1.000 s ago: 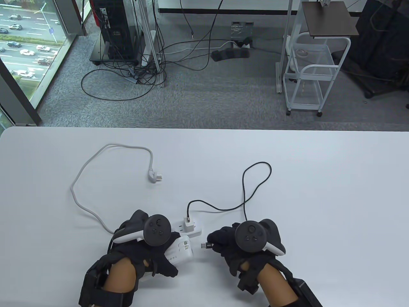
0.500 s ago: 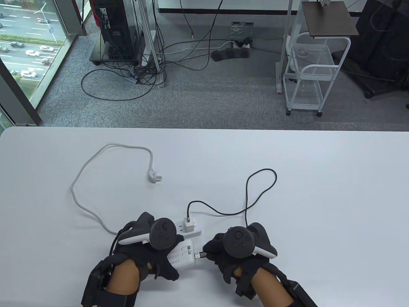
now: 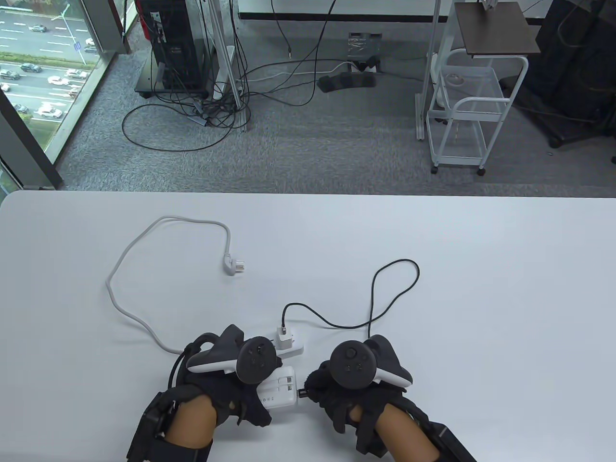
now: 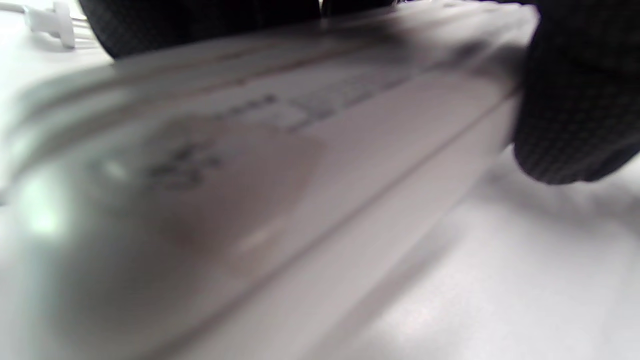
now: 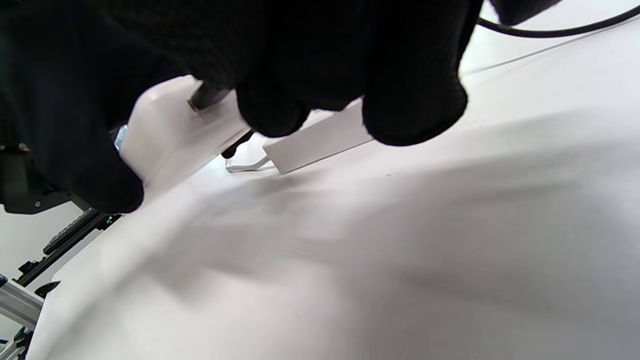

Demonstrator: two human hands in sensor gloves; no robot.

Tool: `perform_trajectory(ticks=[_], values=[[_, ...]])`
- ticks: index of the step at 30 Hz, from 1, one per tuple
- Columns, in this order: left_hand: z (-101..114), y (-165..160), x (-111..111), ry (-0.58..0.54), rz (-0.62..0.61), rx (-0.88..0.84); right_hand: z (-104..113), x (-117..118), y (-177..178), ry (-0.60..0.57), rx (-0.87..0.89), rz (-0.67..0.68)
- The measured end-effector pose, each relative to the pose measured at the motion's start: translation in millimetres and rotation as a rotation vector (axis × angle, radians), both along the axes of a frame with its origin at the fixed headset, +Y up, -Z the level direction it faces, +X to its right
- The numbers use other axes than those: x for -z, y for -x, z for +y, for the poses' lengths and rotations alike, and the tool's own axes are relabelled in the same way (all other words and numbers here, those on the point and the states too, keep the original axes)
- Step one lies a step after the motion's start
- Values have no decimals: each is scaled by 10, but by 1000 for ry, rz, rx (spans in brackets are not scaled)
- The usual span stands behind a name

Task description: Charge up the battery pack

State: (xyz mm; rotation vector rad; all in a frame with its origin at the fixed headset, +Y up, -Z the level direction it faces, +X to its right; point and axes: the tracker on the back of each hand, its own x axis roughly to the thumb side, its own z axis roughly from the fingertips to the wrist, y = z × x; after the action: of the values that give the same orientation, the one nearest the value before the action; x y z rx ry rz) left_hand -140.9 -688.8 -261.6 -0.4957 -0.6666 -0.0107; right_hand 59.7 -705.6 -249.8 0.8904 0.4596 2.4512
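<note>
A white battery pack (image 3: 280, 391) lies at the table's near edge, gripped by my left hand (image 3: 240, 385); it fills the left wrist view (image 4: 250, 190), blurred. My right hand (image 3: 322, 385) pinches the plug (image 3: 302, 393) of a black cable (image 3: 380, 298) and holds it against the pack's right end face. In the right wrist view the plug (image 5: 207, 97) touches the pack (image 5: 170, 135); whether it sits in a port I cannot tell. The cable's other end sits in a white charger (image 3: 284, 336) on a white power strip (image 3: 294, 347) just behind the pack.
The strip's grey cord (image 3: 139, 269) loops over the left of the table (image 3: 481, 288) and ends in a loose wall plug (image 3: 235, 265). Beyond the far table edge are floor cables and a white cart (image 3: 469, 115).
My right hand moved left with the plug until it met the pack's end face. My left hand shifted the pack a little right and toward me. The black cable's loop followed.
</note>
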Motion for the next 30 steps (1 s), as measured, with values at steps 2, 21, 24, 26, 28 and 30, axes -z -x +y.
perform_trajectory(ticks=[2,21,24,26,28,30], values=[[13,-18,-11,1,5,11,3,-12,23,-12,7,6],[-181,-339,-104,49,-92,47,92,200,-674,-233,-12,-266],[-213,-412,-135,-2,-106,133,58,253,-753,-245,-42,-303],[-227,-452,-150,-41,-113,168,40,272,-783,-232,-50,-315],[-251,-485,-154,-61,-113,189,20,282,-805,-217,-57,-323],[-277,-506,-156,-63,-114,206,11,283,-814,-211,-62,-326]])
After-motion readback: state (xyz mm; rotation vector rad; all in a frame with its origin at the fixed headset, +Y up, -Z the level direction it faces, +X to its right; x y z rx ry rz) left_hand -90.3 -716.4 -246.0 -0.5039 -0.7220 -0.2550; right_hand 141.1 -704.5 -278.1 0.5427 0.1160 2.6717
